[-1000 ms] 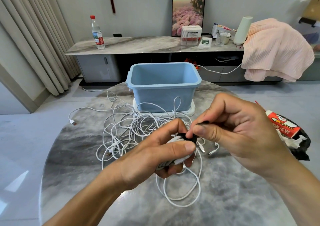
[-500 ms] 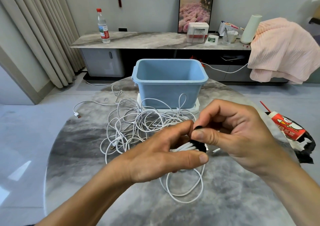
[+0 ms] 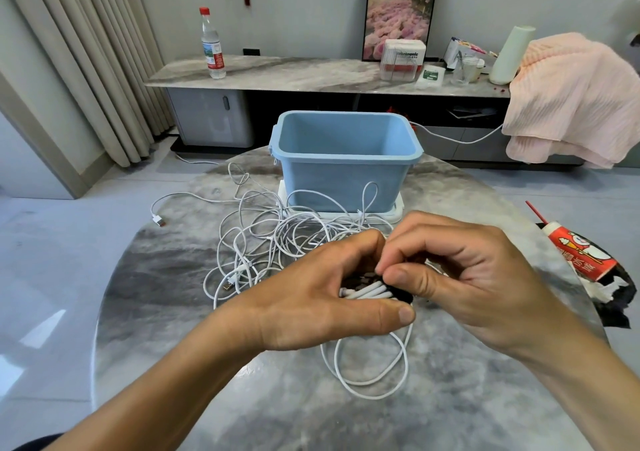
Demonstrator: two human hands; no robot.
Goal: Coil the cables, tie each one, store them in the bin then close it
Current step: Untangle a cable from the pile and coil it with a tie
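My left hand (image 3: 318,298) grips a coiled white cable (image 3: 367,291), its loops hanging down onto the round marble table (image 3: 166,277). A black tie (image 3: 401,293) wraps the bundle, and my right hand (image 3: 460,270) pinches it between thumb and forefinger. Behind my hands lies a tangle of loose white cables (image 3: 270,239) with USB plugs showing. The open blue bin (image 3: 346,160) stands empty at the table's far side, resting on a white lid (image 3: 394,210).
A red-and-white snack packet on a black bag (image 3: 581,260) lies at the table's right edge. Beyond the table a low cabinet (image 3: 277,76) carries a water bottle, boxes and a pink blanket (image 3: 571,97). Curtains hang at the left.
My right thumb and forefinger have moved down from the raised tie end onto the bundle, closing in against my left hand. The camera has tilted up slightly.
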